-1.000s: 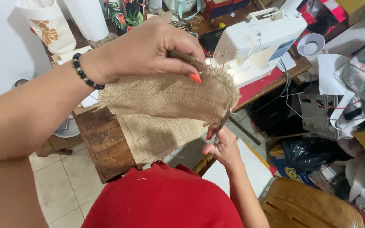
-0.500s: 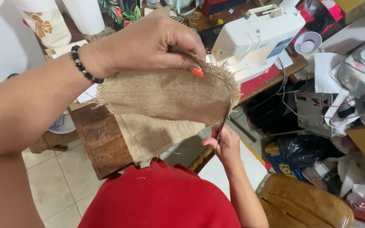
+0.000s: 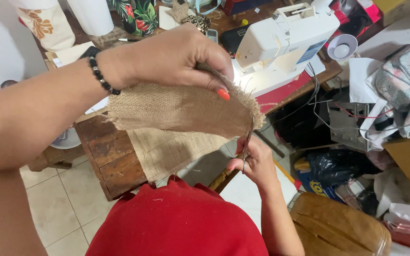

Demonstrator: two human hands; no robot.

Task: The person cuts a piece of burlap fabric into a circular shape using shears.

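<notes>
Left hand (image 3: 176, 59) raised over the table (image 3: 107, 151), fingers pinched shut on the top edge of a burlap piece (image 3: 181, 111), which hangs folded in the air. Right hand (image 3: 255, 161) below its frayed right corner, closed around scissors (image 3: 246, 149), blades pointing up at the burlap edge. Second burlap sheet (image 3: 167, 151) lies flat on the table. White sewing machine (image 3: 281, 45) behind.
</notes>
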